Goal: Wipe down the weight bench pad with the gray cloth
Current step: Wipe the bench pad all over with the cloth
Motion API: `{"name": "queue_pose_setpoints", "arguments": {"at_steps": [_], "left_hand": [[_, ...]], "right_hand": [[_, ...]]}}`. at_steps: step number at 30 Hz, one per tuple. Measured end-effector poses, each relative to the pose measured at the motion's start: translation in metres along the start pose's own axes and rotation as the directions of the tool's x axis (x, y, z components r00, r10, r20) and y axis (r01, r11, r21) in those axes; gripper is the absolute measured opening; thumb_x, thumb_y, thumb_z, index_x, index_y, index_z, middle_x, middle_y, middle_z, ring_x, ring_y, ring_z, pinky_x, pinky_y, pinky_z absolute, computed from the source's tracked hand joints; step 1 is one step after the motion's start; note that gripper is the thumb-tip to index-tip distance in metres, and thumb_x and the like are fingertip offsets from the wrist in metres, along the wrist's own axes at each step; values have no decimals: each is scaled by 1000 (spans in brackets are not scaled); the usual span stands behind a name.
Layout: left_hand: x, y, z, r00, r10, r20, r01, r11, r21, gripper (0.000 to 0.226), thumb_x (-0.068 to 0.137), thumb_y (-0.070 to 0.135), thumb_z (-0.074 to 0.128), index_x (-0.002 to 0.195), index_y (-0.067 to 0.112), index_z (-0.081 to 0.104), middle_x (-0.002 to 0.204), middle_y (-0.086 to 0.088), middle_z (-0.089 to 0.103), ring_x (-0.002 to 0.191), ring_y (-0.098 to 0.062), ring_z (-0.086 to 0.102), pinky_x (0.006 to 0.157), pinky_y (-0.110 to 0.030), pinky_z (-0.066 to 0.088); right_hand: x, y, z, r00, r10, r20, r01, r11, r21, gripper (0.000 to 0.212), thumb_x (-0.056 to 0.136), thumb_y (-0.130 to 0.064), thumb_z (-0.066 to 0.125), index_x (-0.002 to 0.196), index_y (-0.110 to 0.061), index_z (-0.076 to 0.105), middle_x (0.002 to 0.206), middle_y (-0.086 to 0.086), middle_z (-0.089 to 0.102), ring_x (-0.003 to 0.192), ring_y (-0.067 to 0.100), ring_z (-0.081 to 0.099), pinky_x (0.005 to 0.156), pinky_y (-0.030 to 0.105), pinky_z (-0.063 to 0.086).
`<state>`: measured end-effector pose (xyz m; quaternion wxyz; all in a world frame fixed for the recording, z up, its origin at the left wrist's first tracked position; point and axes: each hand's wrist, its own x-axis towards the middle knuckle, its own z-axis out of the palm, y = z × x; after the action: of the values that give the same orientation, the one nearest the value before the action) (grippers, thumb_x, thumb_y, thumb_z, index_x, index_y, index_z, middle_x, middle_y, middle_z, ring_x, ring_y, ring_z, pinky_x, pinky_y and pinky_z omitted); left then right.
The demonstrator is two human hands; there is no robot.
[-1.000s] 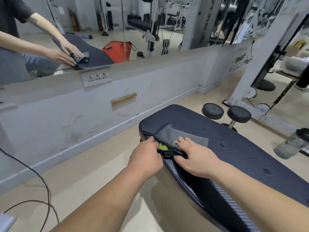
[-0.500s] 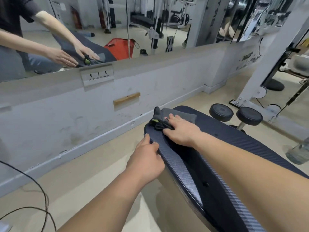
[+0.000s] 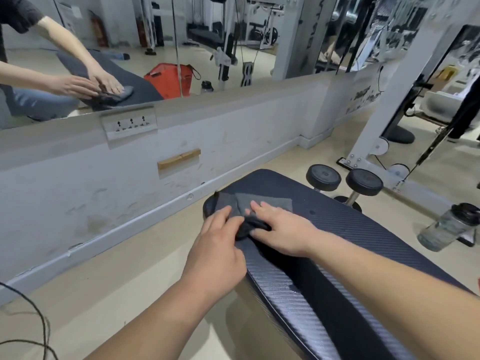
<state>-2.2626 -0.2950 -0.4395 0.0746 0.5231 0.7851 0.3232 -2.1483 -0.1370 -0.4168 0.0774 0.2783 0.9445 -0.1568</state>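
A soft gray cloth lies bunched on the far end of the dark blue woven-look bench pad, in the middle of the frame. The right hand presses flat on it, fingers spread. The left hand pinches its dark crumpled edge. A clear plastic water bottle lies at the right.

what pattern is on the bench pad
Dark navy carbon-fibre-style weave on the bench pad, clearest in the head view.
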Motion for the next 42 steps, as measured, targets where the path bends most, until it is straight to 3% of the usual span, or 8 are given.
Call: {"name": "queue_pose_setpoints", "arguments": {"at_steps": [7, 16, 19, 22, 26, 32, 36, 42], "left_hand": [[5, 12, -5, 957, 127, 259, -146, 988, 56, 91, 78, 21, 53, 162, 28, 18, 172, 8, 1, 157, -12, -10, 129, -36, 3], [-5, 21, -4, 872, 136, 471, -226, 964, 139, 74, 96, 36, 51, 161, 37, 16, 172, 3, 11, 158, -13, 3, 128, -32, 11], [-3, 26, -3, 870, 97, 483, -200, 966, 167, 71, 100, 39, 47, 161, 42, 10, 172, 2, 8, 158, -15, 2, 128, -35, 10], [-4, 35, 0, 869, 62, 491, -213, 943, 257, 67, 98, 51, 48, 159, 40, 24, 172, -2, 10, 158, -22, 4, 128, -42, 11], [-4, 58, 6, 892, 124, 434, -287, 899, 332, 56, 94, 57, 53, 141, 28, 59, 169, -2, 19, 155, -31, 11, 127, -48, 6], [-2, 63, 29, 822, 107, 560, -317, 902, 293, 70, 100, 61, 39, 161, 35, 18, 172, 7, 5, 159, -25, 2, 129, -45, 2], [16, 71, 36, 841, 34, 540, -257, 903, 343, 67, 102, 58, 37, 162, 37, 14, 171, 9, 8, 159, -23, 5, 128, -44, 6], [72, 84, 57, 878, -92, 470, -105, 921, 376, 67, 103, 57, 35, 162, 32, 16, 171, 10, 10, 158, -19, 6, 128, -39, 7]], "right_hand": [[-41, -8, 14, 995, -93, -34, 94, 996, 6, 67, 102, -34, 47, 164, -31, 22, 173, -7, 15, 160, 10, 10, 129, 28, 6], [-82, -11, 0, 986, 41, 160, -70, 981, 182, 79, 84, -42, 60, 158, -46, 31, 169, -13, 27, 158, 3, 14, 128, 30, 15], [-96, -17, -16, 980, 199, 23, -186, 856, 482, 46, 86, -24, 62, 131, -31, 70, 125, -14, 70, 120, 4, 59, 102, 20, 44], [-122, -1, -14, 853, 457, -253, -211, 744, 633, 21, 94, -25, 58, 91, -15, 76, 91, -9, 75, 93, 14, 66, 84, 28, 49], [-158, 30, -4, 717, 623, -314, -375, 724, 579, 26, 99, -34, 49, 106, -26, 73, 110, -9, 73, 107, 16, 63, 89, 29, 44], [-162, 77, -17, 745, 615, -258, -444, 747, 495, 35, 104, -37, 41, 124, -23, 67, 128, -3, 68, 124, 22, 58, 100, 34, 44], [-154, 114, -9, 763, 613, -206, -514, 768, 382, 49, 106, -42, 29, 111, -14, 69, 141, 7, 63, 139, 29, 48, 108, 40, 41], [-157, 162, -4, 779, 622, -75, -572, 755, 321, 62, 95, -67, 15, 115, -41, 68, 141, -16, 63, 141, 21, 50, 114, 46, 41]]}}
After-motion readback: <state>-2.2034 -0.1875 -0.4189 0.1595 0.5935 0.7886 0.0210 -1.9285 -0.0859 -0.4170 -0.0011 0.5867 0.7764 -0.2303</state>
